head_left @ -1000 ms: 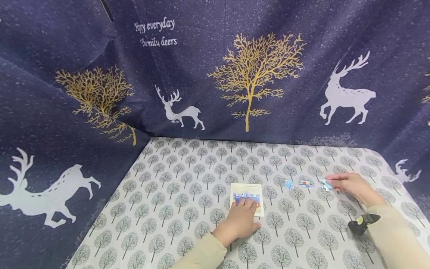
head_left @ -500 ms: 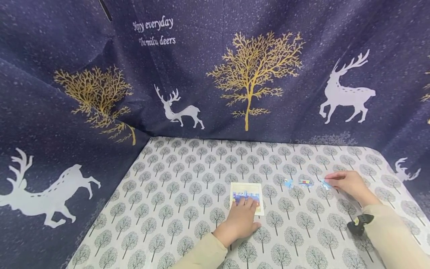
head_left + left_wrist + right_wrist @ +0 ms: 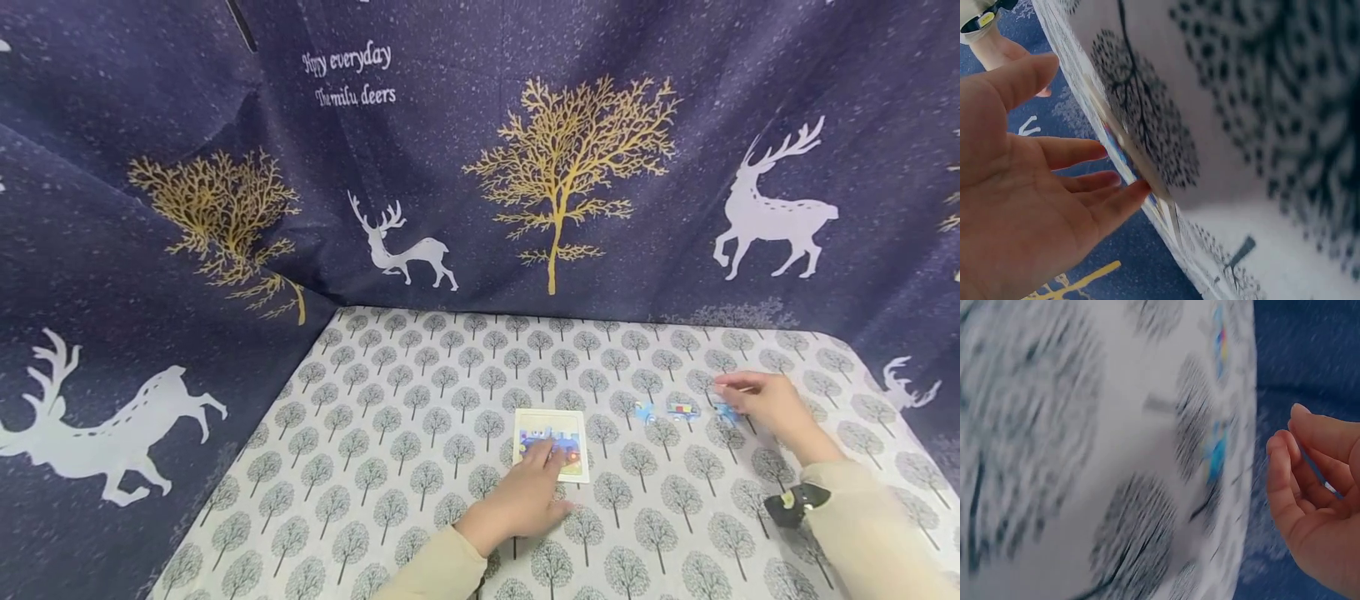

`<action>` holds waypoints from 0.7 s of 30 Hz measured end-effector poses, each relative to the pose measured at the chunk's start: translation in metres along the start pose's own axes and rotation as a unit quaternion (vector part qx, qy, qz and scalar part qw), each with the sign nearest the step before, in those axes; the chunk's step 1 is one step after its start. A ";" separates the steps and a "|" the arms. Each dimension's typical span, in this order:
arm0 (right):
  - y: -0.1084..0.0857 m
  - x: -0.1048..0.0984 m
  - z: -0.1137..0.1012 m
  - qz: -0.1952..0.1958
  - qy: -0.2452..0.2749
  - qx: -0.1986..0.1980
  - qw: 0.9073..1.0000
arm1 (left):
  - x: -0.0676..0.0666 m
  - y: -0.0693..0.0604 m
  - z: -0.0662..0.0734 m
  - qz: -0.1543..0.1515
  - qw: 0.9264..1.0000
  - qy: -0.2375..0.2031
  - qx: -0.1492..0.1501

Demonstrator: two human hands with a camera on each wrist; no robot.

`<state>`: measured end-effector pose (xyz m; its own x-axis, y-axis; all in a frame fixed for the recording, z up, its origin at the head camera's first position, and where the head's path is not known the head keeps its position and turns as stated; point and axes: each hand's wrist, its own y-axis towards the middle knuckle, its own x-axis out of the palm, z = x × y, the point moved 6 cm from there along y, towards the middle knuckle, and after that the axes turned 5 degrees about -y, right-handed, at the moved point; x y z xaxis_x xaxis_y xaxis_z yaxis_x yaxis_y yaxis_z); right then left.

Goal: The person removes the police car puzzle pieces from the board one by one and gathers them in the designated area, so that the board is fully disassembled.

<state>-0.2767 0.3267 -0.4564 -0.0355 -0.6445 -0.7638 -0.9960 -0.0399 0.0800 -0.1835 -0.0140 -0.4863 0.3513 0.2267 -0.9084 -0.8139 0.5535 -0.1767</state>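
Observation:
A small square puzzle board in a pale frame lies on the table, with a blue vehicle picture in it. My left hand touches its lower part, the fingertips covering some of the picture. In the left wrist view the fingers of this hand are fairly straight and reach the frame's edge. Toward the right lies a row of jigsaw pieces: a light-blue one, one with red and yellow blocks, and another blue one. Just above that last piece, my right hand hovers loosely curled, holding nothing.
A tablecloth printed with grey trees covers the table. Behind and to the left hangs a dark blue curtain with deer and golden trees. A black wrist device sits at the right sleeve.
My right hand has let go of the rightmost blue piece and lifted slightly up from it. The left hand has shifted a little down and left on the board, uncovering more of the picture.

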 end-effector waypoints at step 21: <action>0.025 0.119 -0.138 -0.111 0.072 -0.139 0.982 | -0.004 -0.028 -0.012 -0.002 0.999 0.027 0.016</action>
<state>-0.2947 0.1436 -0.4573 0.2114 -0.6965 -0.6857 -0.9167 -0.3847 0.1082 -0.1679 -0.0406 -0.4820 0.3273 0.1810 -0.9274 -0.7974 0.5795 -0.1683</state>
